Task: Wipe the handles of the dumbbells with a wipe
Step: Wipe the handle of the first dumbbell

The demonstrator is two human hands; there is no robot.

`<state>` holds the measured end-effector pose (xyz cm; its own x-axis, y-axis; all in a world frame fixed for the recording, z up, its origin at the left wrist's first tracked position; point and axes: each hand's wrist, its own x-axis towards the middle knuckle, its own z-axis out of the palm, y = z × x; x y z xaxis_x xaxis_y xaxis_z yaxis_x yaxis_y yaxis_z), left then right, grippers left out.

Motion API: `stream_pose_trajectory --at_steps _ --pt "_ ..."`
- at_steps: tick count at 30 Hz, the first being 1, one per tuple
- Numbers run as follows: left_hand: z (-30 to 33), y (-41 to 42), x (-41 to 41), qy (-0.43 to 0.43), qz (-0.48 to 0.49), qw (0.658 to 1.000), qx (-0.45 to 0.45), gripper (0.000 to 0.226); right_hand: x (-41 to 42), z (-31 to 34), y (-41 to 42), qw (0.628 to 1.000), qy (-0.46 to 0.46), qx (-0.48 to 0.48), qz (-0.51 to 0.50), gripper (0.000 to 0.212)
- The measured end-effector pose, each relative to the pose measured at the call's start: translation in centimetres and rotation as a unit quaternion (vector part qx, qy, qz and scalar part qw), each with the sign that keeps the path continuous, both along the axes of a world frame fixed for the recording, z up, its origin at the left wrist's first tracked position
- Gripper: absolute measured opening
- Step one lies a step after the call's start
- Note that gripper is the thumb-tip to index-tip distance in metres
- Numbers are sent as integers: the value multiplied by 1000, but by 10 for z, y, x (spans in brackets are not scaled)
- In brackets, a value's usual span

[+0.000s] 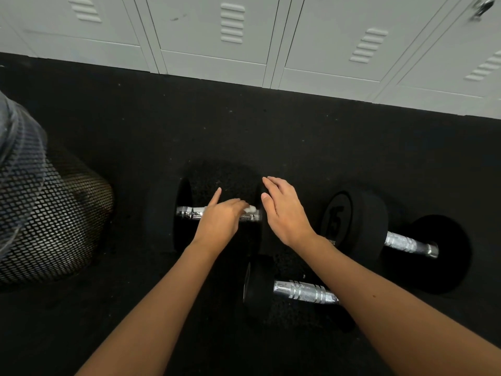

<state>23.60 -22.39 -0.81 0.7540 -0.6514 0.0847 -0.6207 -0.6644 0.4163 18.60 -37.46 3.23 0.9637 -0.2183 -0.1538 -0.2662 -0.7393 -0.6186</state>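
three black dumbbells (217,215) (379,237) (298,290) with chrome handles lie on a black speckled rubber floor (298,137), a mesh waste bin (48,213) standing at left, pale lockers (244,36) along the far edge.

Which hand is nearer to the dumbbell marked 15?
Right. The right hand hovers open just left of the dumbbell marked 15, without touching it. The left hand is farther away, pressing a wipe on the left dumbbell's handle.
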Motion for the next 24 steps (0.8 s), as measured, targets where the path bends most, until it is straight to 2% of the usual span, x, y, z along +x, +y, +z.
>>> stream_pose_trajectory --at_steps 2,5,7,11,15,17,19,22,24 --pt "1 -4 0 29 -28 999 4 28 0 1 0 1000 1 0 3 45" --pt "-4 9 -3 -13 -84 996 -3 31 -1 0 0 1000 5 -2 6 45" --pt "-5 14 -1 -25 -72 997 8 33 -1 1 1 1000 5 1 3 45" --pt "0 -4 1 39 -44 998 2 30 -1 2 1 1000 4 2 5 45" --pt "-5 10 -1 3 -84 996 -26 27 -1 1 0 1000 8 6 6 45" --pt "-1 9 7 12 -55 998 -8 25 -1 1 0 1000 3 4 3 45" --pt "4 -5 13 58 -20 998 22 25 -1 1 0 1000 1 4 2 45" --pt "7 -13 10 76 -39 996 13 26 -2 1 0 1000 0 1 7 45" --pt "4 -2 6 58 -57 997 -6 26 -2 1 0 1000 0 0 7 45"
